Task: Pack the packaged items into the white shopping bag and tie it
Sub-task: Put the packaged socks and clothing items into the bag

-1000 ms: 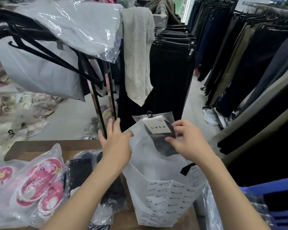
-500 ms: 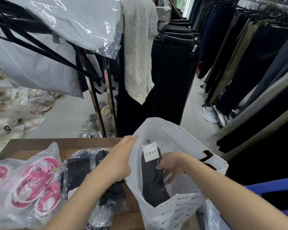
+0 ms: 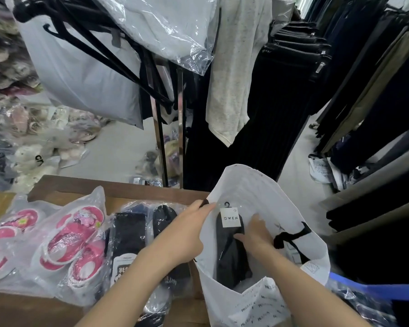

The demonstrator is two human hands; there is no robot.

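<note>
Your left hand [image 3: 187,234] has its grip closed on the near-left rim of the white printed plastic shopping bag [image 3: 253,190], pinching it beside a black ribbon handle and holding the mouth wide. Your right hand [image 3: 255,234] is down inside the bag, fingers bent and resting on the clear-wrapped pair of black socks with the white OWEN card [image 3: 230,246]; you cannot tell whether that grip is closed on the packet or just pressing it. The packet sits against the bag's left inner wall, just right of your left hand and under your right fingertips.

On the brown wooden tabletop [image 3: 118,190], left of the bag, lie the clear-wrapped dark sock packets [image 3: 130,234], partly beneath your left forearm, and further left the pink-and-white slippers in clear plastic [image 3: 76,241]. The bag's other black ribbon handle [image 3: 291,239] droops over the right rim by your right wrist.

The sock packet stands nearly upright, long axis running top to bottom, card and hook end up, toe end down in the bag.
</note>
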